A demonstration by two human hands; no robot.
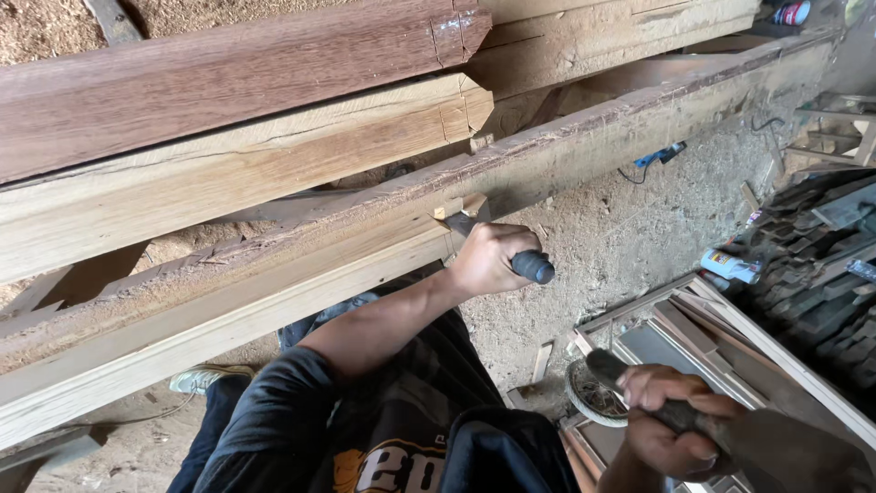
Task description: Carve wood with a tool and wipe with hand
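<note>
While the left hand [490, 257] clamps a chisel [511, 256] against the beam [274, 274], the right hand [671, 429] grips a raised mallet [776, 447].

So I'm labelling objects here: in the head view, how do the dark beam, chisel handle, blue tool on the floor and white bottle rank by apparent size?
1. Dark beam, by far the largest.
2. Chisel handle and white bottle: alike, and the handle is nearer the camera, so unranked.
3. Blue tool, smallest, but farthest away.

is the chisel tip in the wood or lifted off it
In the wood: the left hand holds the chisel with its blade tip set into a notch in the beam.
</note>
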